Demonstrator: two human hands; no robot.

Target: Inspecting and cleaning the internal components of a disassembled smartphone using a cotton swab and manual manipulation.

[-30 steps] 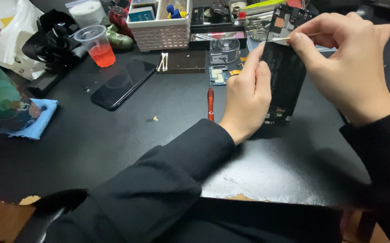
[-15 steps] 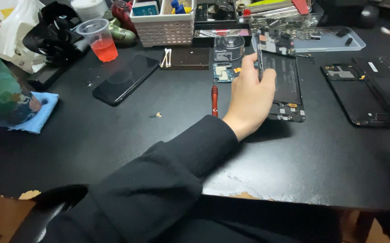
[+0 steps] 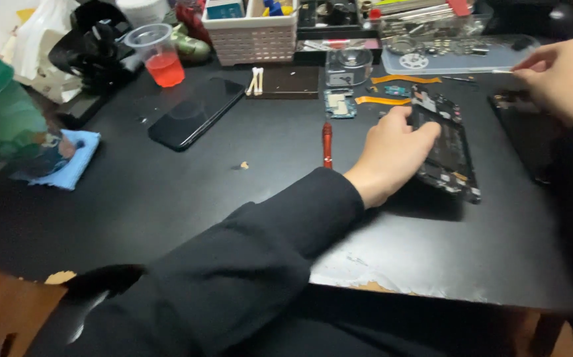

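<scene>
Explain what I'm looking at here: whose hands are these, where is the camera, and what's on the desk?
This is one view from a camera on a person's head, looking down at their own two bare hands over a black desk. The left hand rests on an opened phone body with its insides showing. The right hand pinches a thin tool, too small to identify. Nearby lie a red screwdriver, an intact dark phone, a cup of red liquid, a blue cloth and a white basket.
</scene>
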